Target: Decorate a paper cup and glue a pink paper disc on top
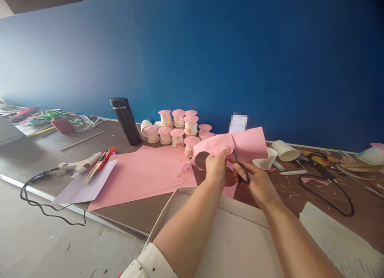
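My left hand (218,164) grips a sheet of pink paper (249,143) that has a round hole cut out near its left end. In my right hand (255,181) is a pair of scissors (235,150) with dark handles, its blades lying across the paper just right of my left fingers. Behind the paper stand several small paper cups (177,139) with pink round tops, some stacked in a second row. Larger pink sheets (144,172) lie flat on the table to the left of my hands.
A white box lid (234,238) lies beneath my forearms. Leftward are a glue gun (80,164), a red utility knife (100,162) and a black flask (126,122). White cups (285,151), a black cord (336,208) and paper scraps sit rightward. A blue panel (210,50) rises behind.
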A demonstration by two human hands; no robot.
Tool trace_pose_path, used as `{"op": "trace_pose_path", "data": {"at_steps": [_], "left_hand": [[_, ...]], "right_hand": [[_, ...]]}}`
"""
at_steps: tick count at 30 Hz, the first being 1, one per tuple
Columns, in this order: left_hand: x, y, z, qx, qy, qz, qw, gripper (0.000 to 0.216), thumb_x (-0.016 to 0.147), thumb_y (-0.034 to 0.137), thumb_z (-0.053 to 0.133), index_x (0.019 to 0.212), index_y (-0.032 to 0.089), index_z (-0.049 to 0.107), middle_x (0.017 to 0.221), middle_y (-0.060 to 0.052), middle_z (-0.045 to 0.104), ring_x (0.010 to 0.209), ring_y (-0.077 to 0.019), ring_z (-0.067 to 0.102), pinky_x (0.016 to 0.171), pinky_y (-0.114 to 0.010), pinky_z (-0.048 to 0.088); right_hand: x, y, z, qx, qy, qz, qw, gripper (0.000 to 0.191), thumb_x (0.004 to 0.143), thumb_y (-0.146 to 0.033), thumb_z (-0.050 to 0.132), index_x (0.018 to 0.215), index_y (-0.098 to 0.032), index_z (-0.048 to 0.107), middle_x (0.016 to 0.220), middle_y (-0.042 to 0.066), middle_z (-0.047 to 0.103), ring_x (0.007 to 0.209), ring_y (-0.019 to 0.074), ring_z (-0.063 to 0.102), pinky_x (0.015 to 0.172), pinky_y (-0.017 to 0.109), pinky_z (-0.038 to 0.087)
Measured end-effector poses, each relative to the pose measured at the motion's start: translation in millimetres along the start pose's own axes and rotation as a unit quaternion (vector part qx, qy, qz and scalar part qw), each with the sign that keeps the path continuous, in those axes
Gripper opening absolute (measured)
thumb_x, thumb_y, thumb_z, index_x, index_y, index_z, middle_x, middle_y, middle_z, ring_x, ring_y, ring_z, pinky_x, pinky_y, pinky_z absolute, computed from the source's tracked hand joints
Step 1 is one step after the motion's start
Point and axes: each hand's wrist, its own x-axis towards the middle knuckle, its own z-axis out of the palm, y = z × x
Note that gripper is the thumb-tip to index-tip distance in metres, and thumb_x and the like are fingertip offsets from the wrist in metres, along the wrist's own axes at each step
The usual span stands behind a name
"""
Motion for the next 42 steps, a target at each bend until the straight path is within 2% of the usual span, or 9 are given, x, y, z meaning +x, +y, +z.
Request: {"op": "trace_pose_path", "data": {"at_steps": [7,12,15,22,33,42], "left_hand": [[-4.1,3.3,1.3,-0.003,-0.004,-0.009,1.0,0.032,0.067,0.029,0.086,0.065,0.019,0.056,0.058,0.004,0.049,0.05,-0.0087,0.038,0.054,-0.027,0.032],[-3.2,3.1,1.4,-0.007,-0.005,-0.012,1.0,0.026,0.07,0.024,0.082,0.067,0.018,0.057,0.058,0.004,0.05,0.05,-0.0081,0.037,0.053,-0.026,0.031],[-1.7,2.4,0.9,-0.001,-0.004,-0.01,1.0,0.027,0.07,0.025,0.084,0.069,0.018,0.058,0.059,0.004,0.05,0.051,-0.0085,0.039,0.055,-0.026,0.033],[0.3,1.7,-0.8,0.01,-0.007,-0.001,1.0,0.02,0.072,0.023,0.08,0.07,0.017,0.061,0.06,0.004,0.052,0.053,-0.0089,0.041,0.057,-0.026,0.035],[-1.4,4.0,0.4,-0.008,0.0,0.006,1.0,0.026,0.071,0.021,0.082,0.067,0.017,0.058,0.061,0.004,0.051,0.053,-0.0077,0.04,0.055,-0.024,0.033],[-1.8,3.9,-0.3,-0.015,0.0,0.003,1.0,0.021,0.071,0.021,0.081,0.07,0.017,0.061,0.063,0.003,0.055,0.056,-0.0088,0.045,0.058,-0.025,0.037]], "right_hand": [[-0.2,-1.3,1.1,-0.002,-0.002,-0.009,1.0,0.046,0.079,-0.065,0.074,0.089,-0.02,0.077,0.068,0.0,0.061,0.065,0.0138,0.051,0.06,0.027,0.042],[-0.7,-3.5,2.3,0.007,0.004,-0.007,1.0,0.051,0.078,-0.067,0.074,0.099,-0.02,0.078,0.067,0.0,0.059,0.065,0.0142,0.05,0.061,0.028,0.042],[-0.6,-2.6,1.7,0.006,0.004,-0.007,1.0,0.051,0.077,-0.067,0.074,0.097,-0.02,0.078,0.067,0.0,0.059,0.065,0.0142,0.05,0.061,0.028,0.043],[0.0,-1.2,0.7,0.002,0.0,-0.011,1.0,0.047,0.078,-0.066,0.074,0.072,-0.02,0.069,0.066,0.0,0.059,0.063,0.0126,0.05,0.06,0.027,0.042],[0.9,1.3,0.3,0.007,-0.003,-0.007,1.0,0.049,0.078,-0.065,0.074,0.098,-0.021,0.08,0.067,-0.001,0.059,0.063,0.0127,0.049,0.06,0.026,0.043],[1.4,2.0,1.1,0.027,0.006,0.008,1.0,0.052,0.075,-0.065,0.078,0.103,-0.021,0.08,0.067,0.0,0.06,0.063,0.0127,0.05,0.059,0.026,0.043]]}}
